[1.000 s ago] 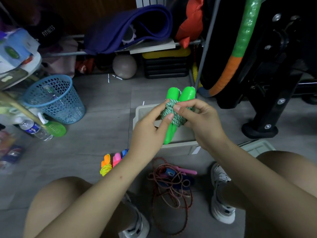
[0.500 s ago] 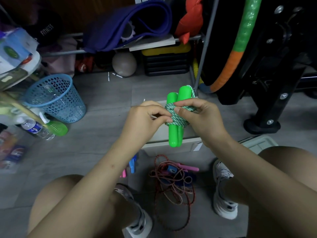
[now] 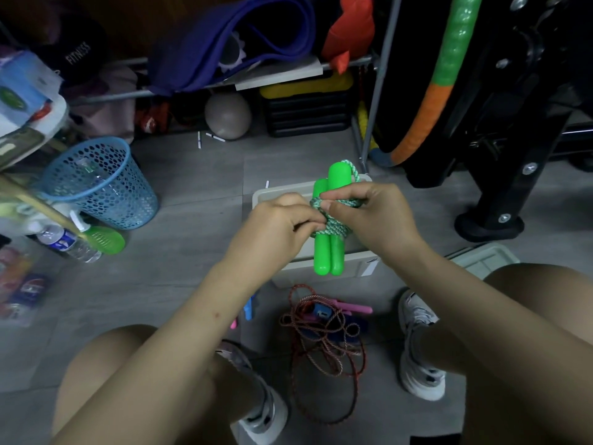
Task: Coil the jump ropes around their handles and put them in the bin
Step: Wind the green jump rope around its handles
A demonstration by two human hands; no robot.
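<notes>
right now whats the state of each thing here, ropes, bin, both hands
green jump rope: cord coiled around its two paired handles, held above the bin
left hand: pinches the cord at the coil
right hand: grips the coil and handles
bin: open, on the floor under the hands
red jump rope: loose tangle on the floor, uncoiled

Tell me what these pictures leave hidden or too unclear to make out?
Head view only:
- Inside of the bin: covered by both hands and the green jump rope.
- The rope's loose end: buried under the fingers of the left hand and right hand.
- Colourful items at the left edge: blurred.
</notes>
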